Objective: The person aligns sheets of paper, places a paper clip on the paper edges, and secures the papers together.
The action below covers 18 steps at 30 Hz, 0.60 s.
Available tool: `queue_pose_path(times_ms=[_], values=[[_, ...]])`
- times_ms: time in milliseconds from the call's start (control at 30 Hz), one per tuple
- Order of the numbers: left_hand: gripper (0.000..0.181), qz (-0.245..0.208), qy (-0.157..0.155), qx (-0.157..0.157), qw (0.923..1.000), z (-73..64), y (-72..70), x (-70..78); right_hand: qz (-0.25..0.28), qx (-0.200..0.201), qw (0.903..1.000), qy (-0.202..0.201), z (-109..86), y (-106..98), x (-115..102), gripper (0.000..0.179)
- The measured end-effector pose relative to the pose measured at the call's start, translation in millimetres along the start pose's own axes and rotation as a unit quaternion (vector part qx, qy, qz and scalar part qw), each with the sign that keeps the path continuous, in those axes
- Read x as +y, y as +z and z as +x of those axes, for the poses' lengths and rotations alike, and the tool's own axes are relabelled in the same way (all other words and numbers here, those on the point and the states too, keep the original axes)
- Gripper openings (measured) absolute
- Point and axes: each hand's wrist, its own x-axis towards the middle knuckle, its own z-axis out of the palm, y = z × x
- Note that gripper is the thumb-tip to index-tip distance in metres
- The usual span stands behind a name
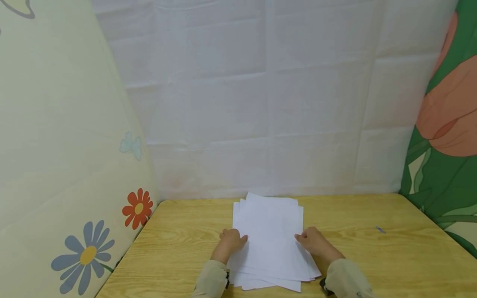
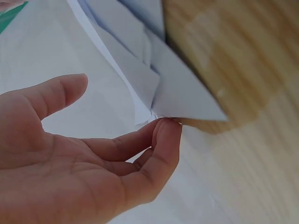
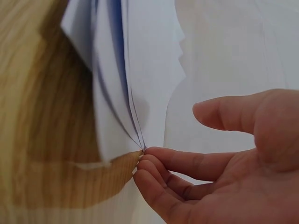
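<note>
A loose stack of white paper sheets (image 1: 271,236) lies on the wooden table, with edges and corners fanned out unevenly. At its left side is my left hand (image 1: 232,241). The bent fingertips (image 2: 168,128) touch the sheet edges in the left wrist view, while the thumb stands apart over the paper. Opposite it, my right hand (image 1: 314,241) is at the right side of the stack. In the right wrist view its fingertips (image 3: 148,163) meet the gathered edges of several sheets (image 3: 112,84), the thumb held away from them.
The wooden table (image 1: 179,240) reaches back to a creased white cloth (image 1: 268,103). To the right lies a small bluish object (image 1: 380,229). A flower-patterned panel (image 1: 74,165) borders the left side, and a green panel with large blossoms (image 1: 443,174) borders the right.
</note>
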Motion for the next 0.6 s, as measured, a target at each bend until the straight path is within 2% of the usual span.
queue_pose_path(times_ms=[300, 600], values=[[0.043, 0.011, 0.006, 0.003, 0.9999, -2.8, 1.4, 1.2, -0.001, 0.005, 1.0, -0.004, -0.6, 4.1, 0.6, 0.037], [0.043, -0.007, -0.006, 0.0, 1.0, 0.5, 0.7, 2.8, -0.001, 0.004, 0.9999, -0.012, -1.1, 2.2, -0.9, 0.041]])
